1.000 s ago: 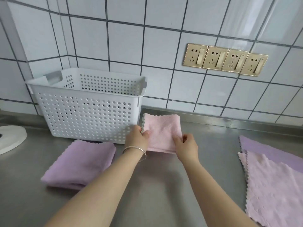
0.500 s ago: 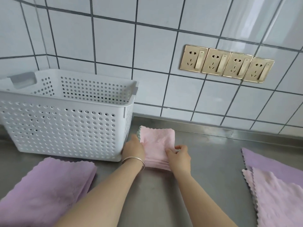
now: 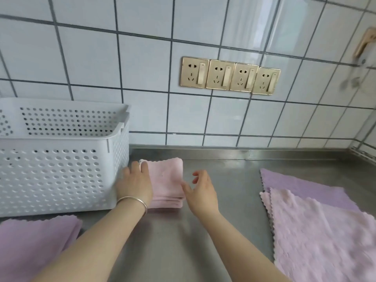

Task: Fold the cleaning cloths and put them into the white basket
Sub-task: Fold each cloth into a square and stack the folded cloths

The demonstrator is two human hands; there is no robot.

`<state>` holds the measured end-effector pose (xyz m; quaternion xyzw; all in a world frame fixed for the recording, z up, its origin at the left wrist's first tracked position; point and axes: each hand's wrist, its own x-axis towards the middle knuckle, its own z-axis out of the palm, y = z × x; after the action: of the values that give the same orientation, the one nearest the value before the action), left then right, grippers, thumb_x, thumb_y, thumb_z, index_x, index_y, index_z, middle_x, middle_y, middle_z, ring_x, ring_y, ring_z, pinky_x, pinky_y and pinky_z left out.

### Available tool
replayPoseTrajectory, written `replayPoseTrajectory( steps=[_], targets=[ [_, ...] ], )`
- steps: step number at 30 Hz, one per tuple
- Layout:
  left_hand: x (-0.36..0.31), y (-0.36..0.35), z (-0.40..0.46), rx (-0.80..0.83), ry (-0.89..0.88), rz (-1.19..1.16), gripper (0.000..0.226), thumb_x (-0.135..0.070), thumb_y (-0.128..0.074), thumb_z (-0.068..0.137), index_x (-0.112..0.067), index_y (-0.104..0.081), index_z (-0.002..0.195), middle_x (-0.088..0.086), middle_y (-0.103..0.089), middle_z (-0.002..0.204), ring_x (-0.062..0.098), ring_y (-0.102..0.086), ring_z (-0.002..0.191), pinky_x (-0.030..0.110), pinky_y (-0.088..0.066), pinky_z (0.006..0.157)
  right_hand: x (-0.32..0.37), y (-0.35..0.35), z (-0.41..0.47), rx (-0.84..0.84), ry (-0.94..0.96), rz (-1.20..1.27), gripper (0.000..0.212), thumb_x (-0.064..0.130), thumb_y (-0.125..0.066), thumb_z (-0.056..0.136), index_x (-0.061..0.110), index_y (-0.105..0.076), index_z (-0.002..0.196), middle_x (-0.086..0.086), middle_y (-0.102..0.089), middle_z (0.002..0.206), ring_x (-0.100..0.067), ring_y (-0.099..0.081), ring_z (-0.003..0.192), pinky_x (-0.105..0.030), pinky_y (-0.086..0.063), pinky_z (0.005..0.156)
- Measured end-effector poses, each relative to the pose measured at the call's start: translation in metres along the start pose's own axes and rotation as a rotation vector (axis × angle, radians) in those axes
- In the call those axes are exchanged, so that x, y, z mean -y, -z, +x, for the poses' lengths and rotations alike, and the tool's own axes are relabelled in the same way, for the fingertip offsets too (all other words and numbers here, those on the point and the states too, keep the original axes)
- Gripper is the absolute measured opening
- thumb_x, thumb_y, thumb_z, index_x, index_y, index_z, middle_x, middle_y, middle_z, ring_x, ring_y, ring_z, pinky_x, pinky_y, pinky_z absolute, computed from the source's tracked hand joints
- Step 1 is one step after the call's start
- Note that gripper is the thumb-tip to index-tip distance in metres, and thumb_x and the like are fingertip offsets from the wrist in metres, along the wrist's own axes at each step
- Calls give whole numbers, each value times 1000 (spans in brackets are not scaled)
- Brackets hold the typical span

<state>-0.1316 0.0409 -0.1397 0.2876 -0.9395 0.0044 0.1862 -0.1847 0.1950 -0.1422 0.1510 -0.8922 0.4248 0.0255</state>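
A folded pink cloth [image 3: 166, 180] lies on the steel counter just right of the white perforated basket [image 3: 61, 171]. My left hand [image 3: 135, 183], with a bangle on the wrist, rests flat on the cloth's left part, fingers spread. Beside the cloth's right edge hovers my right hand [image 3: 200, 191], fingers apart and holding nothing. A folded purple cloth [image 3: 34, 239] sits at the lower left in front of the basket. On the right, an unfolded pink cloth [image 3: 325, 235] lies over an unfolded purple one [image 3: 301, 184].
The steel counter [image 3: 223, 180] meets a white tiled wall carrying a row of gold sockets [image 3: 230, 76]. A hook with hanging utensils [image 3: 364, 49] shows blurred at the upper right. The counter turns a corner at the far right.
My right hand has let go of the pink cloth and drawn off to its right. The left hand now lies flat on it. The view has shifted right and closer.
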Motion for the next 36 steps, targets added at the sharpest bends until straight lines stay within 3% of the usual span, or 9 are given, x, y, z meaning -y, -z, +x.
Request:
replayPoseTrajectory(
  steps=[4, 9, 15, 19, 22, 28, 32, 34, 36],
  targets=[
    [-30, 26, -20, -168, -348, -46, 31, 1, -67, 64, -3, -67, 95, 18, -66, 98, 37, -59, 90, 43, -54, 61, -44, 72, -43, 28, 188, -232, 36, 35, -54, 87, 22, -49, 120, 6, -51, 111, -14, -51, 106, -28, -42, 85],
    [-116, 53, -86, 132, -645, -282, 41, -32, -47, 93, -21, -45, 132, -1, -48, 132, 22, -42, 126, 36, -43, 93, -123, 167, -119, -26, 257, -493, 40, 43, -49, 79, 20, -63, 109, 4, -60, 109, -20, -56, 105, -27, -46, 81],
    [-190, 41, -161, 297, -1095, -145, 38, -35, -51, 85, -23, -56, 120, 0, -58, 122, 23, -49, 118, 31, -38, 93, -174, 216, -175, 68, 114, -624, 52, 54, -47, 83, 25, -53, 126, 14, -51, 127, -11, -55, 110, -18, -36, 75],
    [-215, 38, -185, 343, -1070, -31, 34, -28, -52, 82, -15, -57, 113, 7, -57, 117, 29, -53, 112, 35, -38, 91, -190, 217, -182, -10, 142, -671, 28, 43, -58, 77, 20, -69, 89, 9, -67, 87, -14, -66, 74, -21, -47, 53],
    [-227, 37, -191, 319, -1044, 63, 31, -9, -48, 83, -10, -54, 113, 11, -55, 120, 33, -53, 111, 38, -39, 89, -204, 217, -179, -54, 215, -746, 14, 34, -62, 64, 20, -66, 65, 9, -63, 62, -11, -62, 55, -20, -46, 38],
    [-235, 27, -192, 260, -1030, 21, 32, -1, -44, 82, -10, -55, 110, 11, -57, 116, 30, -54, 109, 35, -40, 84, -220, 228, -179, -53, 231, -774, 18, 16, -54, 61, 21, -68, 71, 10, -64, 64, -11, -62, 54, -20, -45, 36],
    [-236, 21, -189, 163, -1027, -73, 18, -14, -61, 48, -26, -64, 62, -8, -62, 60, 12, -64, 54, 17, -40, 43, -219, 228, -181, -93, 190, -650, 20, 13, -58, 64, 17, -70, 79, 8, -68, 69, -15, -66, 62, -22, -48, 43],
    [-237, 15, -187, 181, -972, -231, 10, -18, -61, 65, -25, -65, 70, -6, -65, 69, 16, -66, 64, 22, -45, 48, -209, 228, -176, -101, 128, -643, 18, 24, -56, 77, 16, -70, 86, 5, -68, 79, -18, -65, 74, -27, -46, 53],
    [-241, 21, -185, 262, -828, -375, 17, -22, -47, 91, -21, -63, 94, 4, -67, 96, 27, -62, 91, 33, -46, 68, -201, 229, -168, -61, 106, -751, 16, 34, -70, 67, 20, -69, 73, 7, -64, 68, -16, -63, 62, -26, -40, 45]
  ],
)
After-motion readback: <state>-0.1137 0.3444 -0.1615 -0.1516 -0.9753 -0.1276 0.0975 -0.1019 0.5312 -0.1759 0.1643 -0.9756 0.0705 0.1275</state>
